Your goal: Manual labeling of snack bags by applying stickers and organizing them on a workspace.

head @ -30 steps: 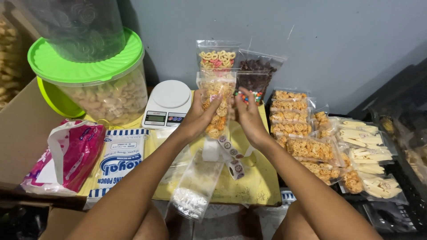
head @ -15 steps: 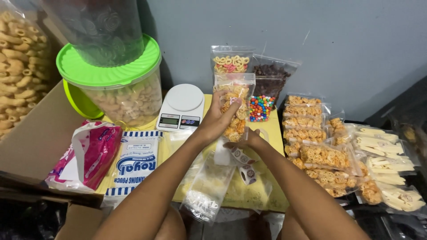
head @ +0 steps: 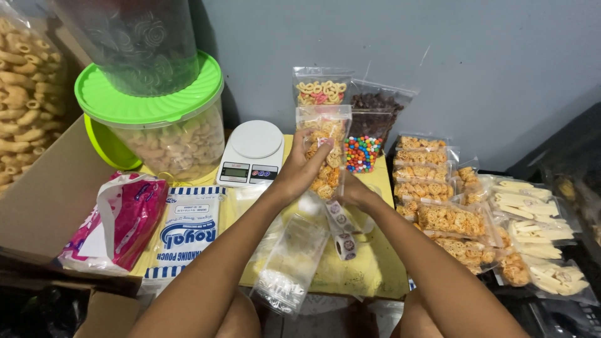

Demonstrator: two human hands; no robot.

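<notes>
The right hand point(head: 352, 191), which a second ago was up beside the snack pouch point(head: 323, 150), is now lying low beneath it, near the sticker roll point(head: 344, 243). The colourful candy bag point(head: 362, 153), earlier hidden behind that hand, is showing. The left hand point(head: 302, 169) is gripping the pouch alone.

From my remote seat: my left hand point(head: 299, 172) covers the lower part of the snack pouch point(head: 322, 153), and my right hand point(head: 352, 189) sits mostly behind it. The bag of curled crackers point(head: 22, 94) is cut by the left edge, and the scale point(head: 251, 153) display is too small to read.
</notes>
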